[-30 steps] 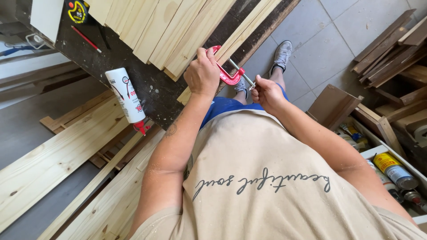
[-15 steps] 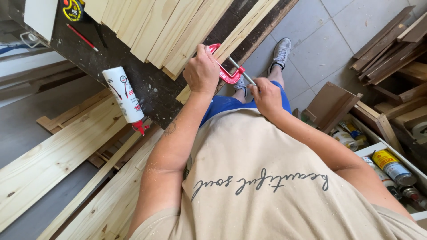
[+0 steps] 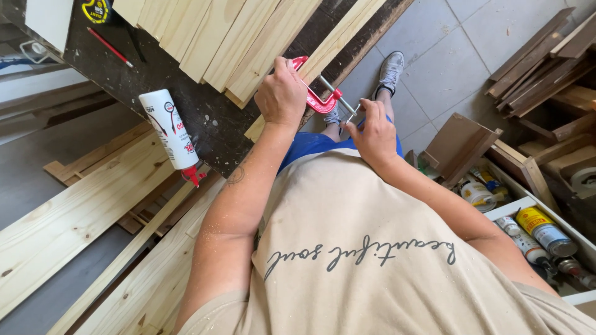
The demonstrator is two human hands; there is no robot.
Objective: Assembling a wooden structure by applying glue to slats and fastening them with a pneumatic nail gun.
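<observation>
Pale wooden boards are lying across the dark workbench, a white glue bottle resting nearby. The left hand is gripping the red C-clamp at the bench's edge, fingers curled around its frame. The right hand is pinching the clamp's screw handle.

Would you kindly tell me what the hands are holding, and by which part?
A red C-clamp: the left hand grips its frame at the bench edge, and the right hand pinches the screw's handle bar.
</observation>
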